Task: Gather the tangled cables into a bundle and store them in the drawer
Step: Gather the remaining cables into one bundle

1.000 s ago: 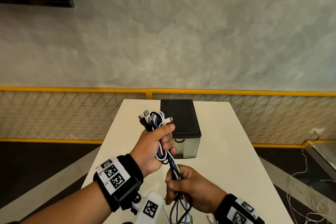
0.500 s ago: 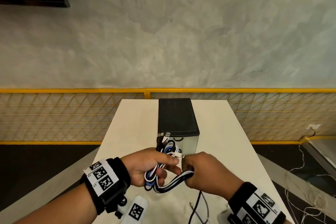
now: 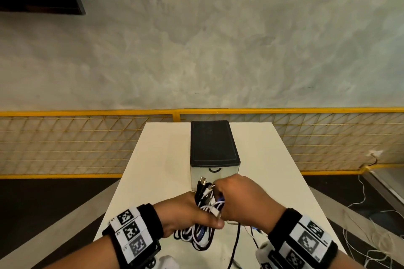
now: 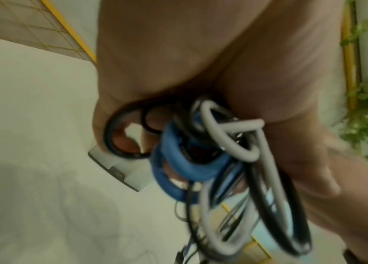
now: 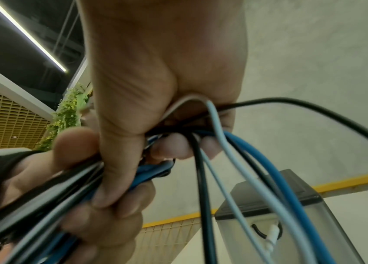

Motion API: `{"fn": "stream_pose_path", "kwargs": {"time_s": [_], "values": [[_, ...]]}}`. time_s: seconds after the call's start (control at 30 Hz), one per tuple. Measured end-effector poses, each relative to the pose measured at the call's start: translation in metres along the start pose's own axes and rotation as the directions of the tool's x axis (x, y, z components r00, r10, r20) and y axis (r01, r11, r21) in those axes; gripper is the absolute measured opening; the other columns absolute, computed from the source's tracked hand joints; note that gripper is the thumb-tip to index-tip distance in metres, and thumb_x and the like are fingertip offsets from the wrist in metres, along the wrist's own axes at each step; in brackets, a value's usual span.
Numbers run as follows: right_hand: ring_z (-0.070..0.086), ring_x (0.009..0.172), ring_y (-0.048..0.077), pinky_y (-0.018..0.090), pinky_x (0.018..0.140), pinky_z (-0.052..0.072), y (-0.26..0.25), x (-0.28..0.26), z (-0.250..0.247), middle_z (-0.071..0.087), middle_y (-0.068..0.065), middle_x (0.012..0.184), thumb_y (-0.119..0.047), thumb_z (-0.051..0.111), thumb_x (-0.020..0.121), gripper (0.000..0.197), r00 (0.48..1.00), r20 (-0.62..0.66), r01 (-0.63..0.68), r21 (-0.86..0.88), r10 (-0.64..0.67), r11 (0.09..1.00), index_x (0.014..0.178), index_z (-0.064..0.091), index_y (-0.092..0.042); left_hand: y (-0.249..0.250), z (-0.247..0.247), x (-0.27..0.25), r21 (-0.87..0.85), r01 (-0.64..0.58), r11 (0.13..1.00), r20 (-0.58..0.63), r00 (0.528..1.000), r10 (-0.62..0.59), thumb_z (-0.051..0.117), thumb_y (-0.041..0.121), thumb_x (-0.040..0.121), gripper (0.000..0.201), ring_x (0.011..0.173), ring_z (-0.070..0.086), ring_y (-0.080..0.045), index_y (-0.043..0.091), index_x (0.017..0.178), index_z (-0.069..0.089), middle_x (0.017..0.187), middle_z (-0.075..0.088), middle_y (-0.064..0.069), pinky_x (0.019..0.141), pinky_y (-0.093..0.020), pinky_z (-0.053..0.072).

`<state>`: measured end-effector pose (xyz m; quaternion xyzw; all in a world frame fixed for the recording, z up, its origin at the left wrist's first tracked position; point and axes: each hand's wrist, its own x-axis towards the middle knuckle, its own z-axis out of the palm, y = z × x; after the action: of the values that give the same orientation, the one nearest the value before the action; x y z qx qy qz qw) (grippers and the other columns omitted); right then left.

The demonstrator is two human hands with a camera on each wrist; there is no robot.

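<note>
Head view: a cream-white rectangular tabletop is seen running from 6 o'clock toward 12 o'clock, its far edge set against a yellow-framed mesh railing below a mottled grey plaster wall. Dark floor is seen past the table's left edge at 8 o'clock, and loose white cords on the floor past its right edge at 4 o'clock. A small drawer unit with a black lid and translucent front is placed on the table's midline at 12 o'clock from the hands; bare tabletop is left on both sides of it, and its drawer front is shut. Just nearer than it, a bundle of black, white and blue cables is gripped from 9 o'clock by the left hand and from 3 o'clock by the right hand, the two hands touching. One black strand is let trail toward 6 o'clock.

Left wrist view, blurred: cable loops are seen hanging from the clenched left hand above the tabletop.

Right wrist view: strands are clasped by the curled fingers of the right hand. The left hand is seen at 8 o'clock, wrapped round the bundle, and the drawer unit at 4 o'clock.
</note>
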<state>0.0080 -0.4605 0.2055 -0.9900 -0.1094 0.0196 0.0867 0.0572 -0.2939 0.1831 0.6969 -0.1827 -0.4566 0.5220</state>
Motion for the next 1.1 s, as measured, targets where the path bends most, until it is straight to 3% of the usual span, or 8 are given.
{"fn": "stream_pose_path", "kwargs": {"time_s": [0.13,0.3,0.53,0.7,0.83,0.97,1.03,1.1], "values": [[0.059,0.073,0.025,0.03,0.057,0.041,0.003,0.005,-0.001,0.064,0.0,0.083,-0.036,0.068,0.069,0.023,0.999,0.001,0.048,-0.029,-0.048,0.998,0.08,0.053,-0.023,-0.01,0.013,0.004,-0.068,-0.003,0.998,-0.072,0.997,-0.001,0.068,0.0,0.068,0.018,0.078,0.065,-0.028,0.015,0.078,0.07,0.082,0.067,-0.012,0.075,-0.036,0.051],[0.055,0.068,0.007,0.03,0.064,0.049,0.024,0.011,-0.007,0.059,-0.012,0.076,-0.025,0.076,0.072,0.02,0.991,0.118,0.02,0.355,-0.066,0.935,0.084,0.059,-0.027,-0.016,0.013,0.008,-0.122,-0.011,0.992,-0.133,0.991,-0.005,0.056,-0.008,0.072,0.017,0.063,0.067,-0.027,0.005,0.081,0.06,0.075,0.07,-0.013,0.064,-0.028,0.052],[0.064,0.063,0.016,0.046,0.064,0.054,0.042,0.01,0.004,0.063,-0.002,0.073,-0.019,0.077,0.076,0.029,0.991,0.128,-0.066,0.67,-0.028,0.74,0.079,0.049,-0.024,-0.01,0.008,0.006,-0.077,-0.022,0.997,-0.098,0.995,0.015,0.066,0.004,0.075,0.01,0.047,0.056,-0.018,0.011,0.077,0.058,0.075,0.067,-0.009,0.051,-0.026,0.041],[0.063,0.062,0.016,0.037,0.062,0.05,0.044,0.012,0.006,0.065,-0.002,0.072,-0.016,0.077,0.08,0.027,0.986,0.153,-0.078,0.761,-0.062,0.644,0.083,0.051,-0.019,-0.009,0.009,0.006,-0.038,-0.048,0.998,-0.093,0.995,0.044,0.067,0.028,0.089,0.014,0.041,0.047,-0.017,0.018,0.083,0.058,0.057,0.053,-0.003,0.048,-0.025,0.039],[0.06,0.073,0.013,0.024,0.068,0.046,0.049,0.009,0.007,0.069,0.001,0.081,-0.012,0.076,0.081,0.025,0.976,0.204,-0.147,0.87,-0.072,0.47,0.093,0.054,-0.016,-0.003,0.009,0.007,-0.084,-0.115,0.99,-0.119,0.987,0.105,0.067,0.023,0.09,0.012,0.039,0.046,-0.018,0.013,0.092,0.061,0.054,0.05,-0.005,0.047,-0.024,0.039],[0.066,0.085,0.031,0.028,0.073,0.05,0.054,-0.002,0.016,0.068,0.017,0.086,-0.001,0.071,0.077,0.02,0.941,0.314,-0.243,0.886,-0.123,0.396,0.093,0.06,-0.005,-0.002,0.0,0.009,-0.126,-0.139,0.982,-0.162,0.98,0.118,0.063,0.02,0.094,0.019,0.04,0.047,-0.018,0.004,0.103,0.063,0.053,0.049,-0.004,0.047,-0.025,0.041],[0.068,0.08,0.033,0.027,0.07,0.049,0.054,-0.007,0.022,0.067,0.02,0.08,-0.004,0.063,0.087,0.007,0.939,0.315,-0.254,0.905,-0.138,0.342,0.088,0.06,-0.01,-0.004,-0.002,0.01,-0.145,-0.137,0.98,-0.182,0.977,0.11,0.061,0.02,0.095,0.021,0.04,0.047,-0.018,-0.001,0.1,0.061,0.053,0.049,-0.004,0.047,-0.025,0.041],[0.068,0.073,0.031,0.027,0.066,0.045,0.056,-0.01,0.026,0.067,0.017,0.075,-0.011,0.06,0.092,0.008,0.948,0.301,-0.252,0.909,-0.106,0.332,0.085,0.06,-0.014,-0.006,-0.001,0.011,-0.168,-0.141,0.976,-0.21,0.972,0.105,0.061,0.019,0.095,0.015,0.04,0.047,-0.019,0.008,0.085,0.061,0.053,0.049,-0.005,0.047,-0.026,0.04]]}}
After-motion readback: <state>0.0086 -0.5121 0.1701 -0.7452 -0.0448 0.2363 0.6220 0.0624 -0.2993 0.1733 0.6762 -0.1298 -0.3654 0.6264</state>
